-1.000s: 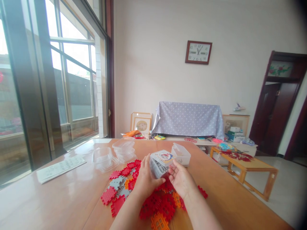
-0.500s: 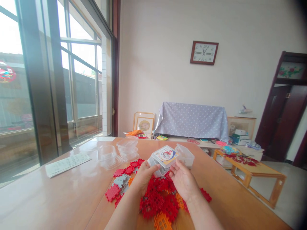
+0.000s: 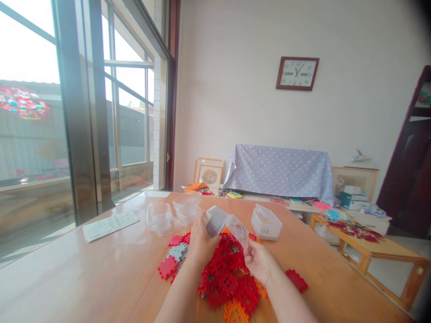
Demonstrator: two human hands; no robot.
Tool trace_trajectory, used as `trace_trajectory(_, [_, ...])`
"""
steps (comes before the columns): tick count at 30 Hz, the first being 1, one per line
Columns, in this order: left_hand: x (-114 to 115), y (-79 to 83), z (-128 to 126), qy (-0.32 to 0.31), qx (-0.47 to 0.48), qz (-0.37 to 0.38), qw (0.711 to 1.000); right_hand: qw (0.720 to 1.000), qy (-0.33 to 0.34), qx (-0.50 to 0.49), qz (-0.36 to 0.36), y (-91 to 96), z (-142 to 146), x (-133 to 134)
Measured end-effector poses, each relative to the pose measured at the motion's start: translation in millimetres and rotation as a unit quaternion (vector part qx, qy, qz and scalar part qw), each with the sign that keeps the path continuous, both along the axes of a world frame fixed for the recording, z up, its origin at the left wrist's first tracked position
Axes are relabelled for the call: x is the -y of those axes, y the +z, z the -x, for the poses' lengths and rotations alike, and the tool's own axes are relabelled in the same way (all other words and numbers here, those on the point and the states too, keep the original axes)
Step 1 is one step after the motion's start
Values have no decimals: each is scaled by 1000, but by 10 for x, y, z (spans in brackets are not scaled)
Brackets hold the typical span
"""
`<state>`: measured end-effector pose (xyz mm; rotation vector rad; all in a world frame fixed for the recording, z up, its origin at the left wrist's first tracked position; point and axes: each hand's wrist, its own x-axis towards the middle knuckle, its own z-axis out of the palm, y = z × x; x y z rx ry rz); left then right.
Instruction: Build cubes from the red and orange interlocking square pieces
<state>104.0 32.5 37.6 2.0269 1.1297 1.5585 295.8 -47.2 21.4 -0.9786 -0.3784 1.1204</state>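
Observation:
My left hand (image 3: 201, 240) is closed around a small clear plastic box (image 3: 216, 220), tilted above the pile. In my right hand (image 3: 261, 260) I pinch the box's lid (image 3: 238, 231), which carries a printed label; it stands tilted beside the box. Whether a hinge joins the two I cannot tell. Below both hands lies a heap of red toothed plastic building pieces (image 3: 224, 278), with an orange window-like piece (image 3: 235, 310) at its near edge and grey pieces (image 3: 178, 252) on the left.
An open translucent container (image 3: 267, 226) with writing stands right of the heap. Clear plastic tubs (image 3: 160, 216) are grouped at the back left, beside printed sheets (image 3: 111, 225). A red piece (image 3: 296, 280) lies apart on the wooden table (image 3: 134, 273). A low side table (image 3: 380, 246) is on the right.
The lid has come up off the box and tilted to the right in my right hand. My left hand has tipped the box. The view has turned slightly left.

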Motion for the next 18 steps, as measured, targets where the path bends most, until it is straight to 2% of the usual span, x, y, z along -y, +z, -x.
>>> trace_trajectory(2, [-4, -6, 26, 5, -37, -39, 999, 1000, 1, -13, 11, -31, -13, -17])
trace_trajectory(5, [8, 6, 51, 4, -70, -53, 996, 999, 2, -35, 22, -67, -43, -51])
trace_trajectory(12, [118, 142, 93, -2, -75, -71, 995, 997, 9, -67, 27, -114, -93, -140])
trace_trajectory(15, [145, 197, 105, 3, -63, -84, 994, 998, 12, -61, 11, -78, -79, -123])
trace_trajectory(18, [156, 245, 107, 6, -35, -101, 994, 999, 18, -36, -36, 34, -42, -36])
